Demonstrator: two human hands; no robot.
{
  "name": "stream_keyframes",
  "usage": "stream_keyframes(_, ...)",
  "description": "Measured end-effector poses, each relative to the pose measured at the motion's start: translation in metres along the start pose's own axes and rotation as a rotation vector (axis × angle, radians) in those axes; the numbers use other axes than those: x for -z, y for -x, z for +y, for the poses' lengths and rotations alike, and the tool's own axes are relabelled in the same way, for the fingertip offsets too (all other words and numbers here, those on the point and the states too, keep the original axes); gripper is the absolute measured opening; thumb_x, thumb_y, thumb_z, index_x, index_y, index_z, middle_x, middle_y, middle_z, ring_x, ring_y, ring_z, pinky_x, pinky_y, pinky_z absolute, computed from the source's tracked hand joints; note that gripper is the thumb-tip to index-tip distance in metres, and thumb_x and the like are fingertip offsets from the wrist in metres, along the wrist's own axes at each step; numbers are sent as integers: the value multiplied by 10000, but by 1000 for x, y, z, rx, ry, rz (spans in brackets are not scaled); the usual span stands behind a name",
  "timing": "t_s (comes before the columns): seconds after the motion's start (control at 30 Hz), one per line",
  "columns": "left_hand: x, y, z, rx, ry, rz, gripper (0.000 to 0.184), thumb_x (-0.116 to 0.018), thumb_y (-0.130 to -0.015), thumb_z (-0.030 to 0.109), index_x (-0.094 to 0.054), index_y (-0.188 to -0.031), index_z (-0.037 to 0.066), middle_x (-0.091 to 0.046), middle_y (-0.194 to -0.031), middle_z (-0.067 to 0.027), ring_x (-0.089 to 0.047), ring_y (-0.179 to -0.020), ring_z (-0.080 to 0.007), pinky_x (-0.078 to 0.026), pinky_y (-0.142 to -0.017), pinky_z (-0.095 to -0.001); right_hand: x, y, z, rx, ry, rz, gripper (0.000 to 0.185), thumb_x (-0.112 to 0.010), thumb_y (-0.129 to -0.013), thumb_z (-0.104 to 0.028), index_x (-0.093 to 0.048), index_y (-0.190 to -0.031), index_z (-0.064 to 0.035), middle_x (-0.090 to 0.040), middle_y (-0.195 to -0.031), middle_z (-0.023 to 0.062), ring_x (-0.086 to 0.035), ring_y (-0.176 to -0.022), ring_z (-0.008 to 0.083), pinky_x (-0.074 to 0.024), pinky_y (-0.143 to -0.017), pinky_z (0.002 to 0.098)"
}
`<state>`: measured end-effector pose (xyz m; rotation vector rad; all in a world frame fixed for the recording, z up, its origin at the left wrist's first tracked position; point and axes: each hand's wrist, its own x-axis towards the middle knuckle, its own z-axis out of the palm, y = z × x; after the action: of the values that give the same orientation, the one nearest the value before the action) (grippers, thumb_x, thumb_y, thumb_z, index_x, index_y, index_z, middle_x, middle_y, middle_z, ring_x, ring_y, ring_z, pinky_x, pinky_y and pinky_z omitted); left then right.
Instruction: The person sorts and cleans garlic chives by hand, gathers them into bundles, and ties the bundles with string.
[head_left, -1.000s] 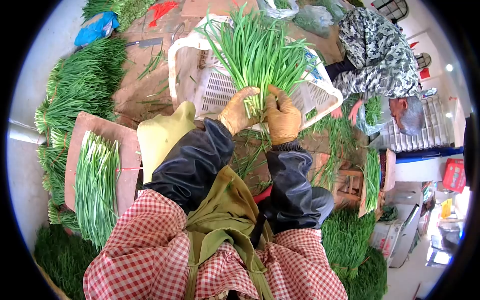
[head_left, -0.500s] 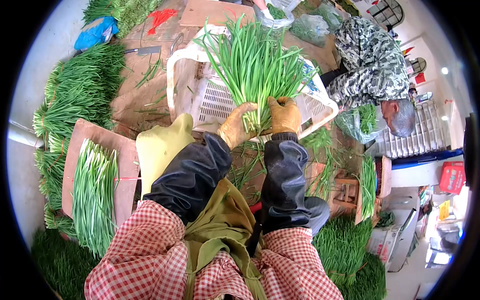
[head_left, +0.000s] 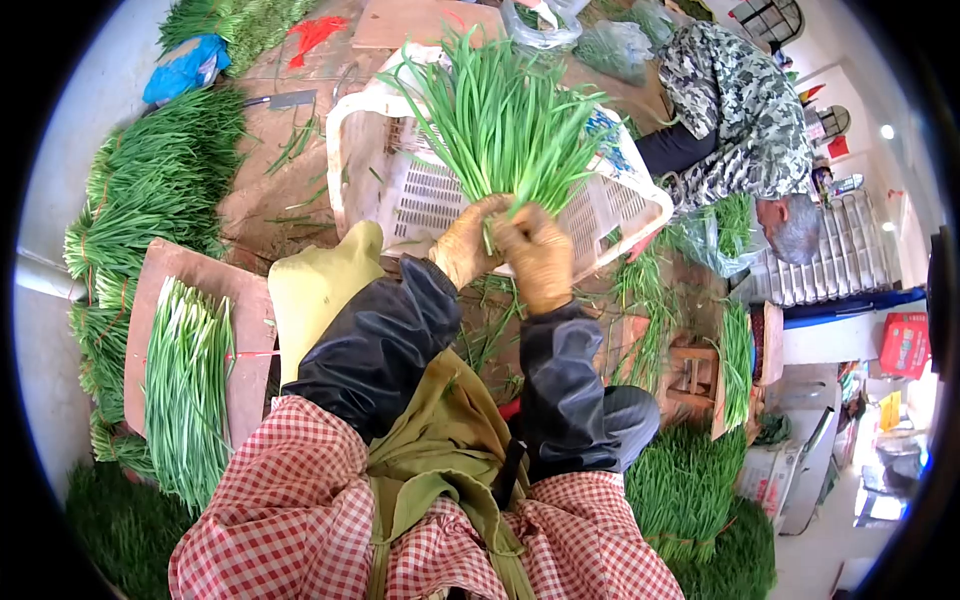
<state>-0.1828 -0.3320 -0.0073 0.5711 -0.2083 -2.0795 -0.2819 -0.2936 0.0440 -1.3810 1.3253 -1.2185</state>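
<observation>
A fanned bunch of garlic chives (head_left: pixel 510 125) stands up in front of me, its leaves spread over a white plastic basket (head_left: pixel 336 165). My left hand (head_left: pixel 470 242), in a tan glove, is closed round the pale stem ends. Close against it, my right hand (head_left: pixel 540 258), gloved the same way, is closed at the same stem ends, with its fingers pinched at the front. Whether the right fingers grip the whole bunch or only a few stems is hidden. Both hands are over the basket's near edge.
To the left, a tied chive bundle (head_left: pixel 188 390) lies on a board (head_left: pixel 255 310), beside a long heap of chives (head_left: pixel 165 180). A knife (head_left: pixel 290 100) and red ties (head_left: pixel 317 38) lie further back. At the right, a person in camouflage (head_left: pixel 745 110) bends over a plastic bag (head_left: pixel 705 245).
My right hand has moved left and slightly down, in against my left hand. The leaves lean a little more to the left. More of the co-worker's dark trouser leg shows.
</observation>
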Motion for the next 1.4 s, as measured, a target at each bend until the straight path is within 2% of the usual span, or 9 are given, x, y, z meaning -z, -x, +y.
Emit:
stream_keyframes(0.1, 14, -8, -6, -56, 101, -215, 451, -617, -858, 219, -504, -1221, -22, -622, -1108, -172, -640, -946, -278, -542, -801, -397, -13, 23, -20, 229, 240, -204, 54, -655, -829, -55, -608, -848, -75, -562, -714, 5, -509, -651, 115, -447, -650, 243)
stream_keyframes(0.3, 7, -8, 6, 75, 98, -421, 495, -590, -860, 256, -471, -1258, -14, -573, -1196, -226, -622, -1006, -360, -551, -739, -395, 82, -31, -24, 36, -1062, 400, 477, -407, -953, -490, -520, -1126, -60, -588, -766, -5, -434, -508, 65, -348, -450, 181)
stream_keyframes(0.47, -1, -2, 6, 82, 182, -401, 502, -581, -856, 265, -473, -1265, -4, -576, -1193, -214, -597, -1058, -349, -525, -834, -435, 58, -39, -6, -36, -73, 125, 203, -603, -887, -215, -628, -1061, -112, -645, -741, 50, -539, -534, 119, -408, -493, 218)
stream_keyframes(0.53, 4, -3, 5, 73, 199, -422, 436, -577, -858, 238, -504, -1226, 16, -595, -1156, -187, -608, -1028, -323, -513, -856, -458, 40, -43, 16, 276, 666, 163, 234, -622, -844, -192, -626, -1075, -151, -652, -821, 82, -606, -648, 235, -483, -578, 338)
stream_keyframes(0.63, 10, -11, 0, 23, 213, -243, 284, -591, -850, 180, -561, -1102, 50, -628, -1008, -123, -625, -890, -271, -525, -825, -439, 31, -31, 19, 385, 1049, 144, 190, -640, -820, -152, -637, -1009, -132, -642, -834, 97, -625, -709, 291, -487, -626, 396)
stream_keyframes(1.03, 7, -18, -7, 43, 92, -206, 313, -641, -836, 149, -570, -1108, 12, -651, -1005, -139, -648, -893, -263, -537, -756, -364, 11, 18, -5, 83, 1309, 40, 178, -585, -806, -248, -626, -822, -75, -654, -779, 140, -647, -753, 334, -490, -652, 465)
stream_keyframes(1.23, 8, -18, -1, 38, 87, -326, 424, -602, -845, 182, -512, -1191, -46, -618, -1120, -204, -636, -992, -331, -544, -786, -405, 42, 52, 0, -123, 1128, -1027, 268, -619, -813, -303, -644, -935, -65, -672, -819, 139, -654, -776, 292, -502, -694, 411)
stream_keyframes(1.37, -5, -3, 2, -3, 97, -158, 448, -592, -846, 208, -499, -1207, -41, -605, -1136, -219, -627, -994, -366, -542, -797, -440, 69, -17, -12, -140, 324, -130, 273, -626, -851, -249, -651, -1025, -39, -649, -796, 111, -616, -680, 198, -489, -615, 325)
stream_keyframes(1.4, -6, -2, 2, -8, 94, -164, 448, -592, -846, 208, -499, -1207, -41, -605, -1136, -219, -627, -994, -366, -542, -797, -440, 68, -41, -26, -148, 492, 45, 282, -631, -868, -252, -632, -1045, -32, -627, -768, 81, -571, -642, 157, -466, -599, 292)
